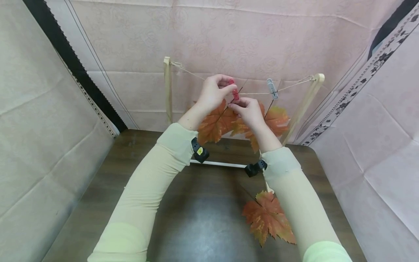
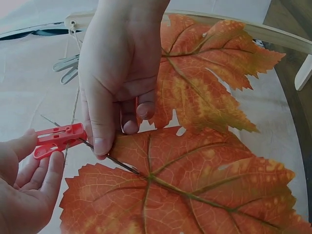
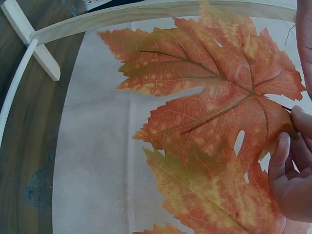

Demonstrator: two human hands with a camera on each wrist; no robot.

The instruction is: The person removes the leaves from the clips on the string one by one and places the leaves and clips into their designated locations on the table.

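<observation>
Left hand, mid-frame in the head view: fingers and thumb closed in a pinch on the red clip, at the string. Right hand, just below and right of it: thumb and fingertips pinched on the stem of the held leaf, close to the clip; other fingers loosely bent. Stem passes at the clip; can't tell if its jaws bite it. Held leaf sits mid-frame below the hands, overlapping the second leaf. Handling, my read: leaf very light, thin, floppy blade, lobes likely to crease or snag on the neighbor; stem looks wiry and stiffer, so take it there, near the clip, not by the blade. Thin stem could roll in the fingers. Clip looks like light, smooth, springy plastic; best squeezed at the tail, fingertips off the jaws. String looks slack enough to give under a push. Containers: none spotted in any view. The string, strung between the left post and right post, does the bearing: grey clip right of center, second leaf's stem at it. Third leaf lies on the table, lower right, beside the right sleeve.
</observation>
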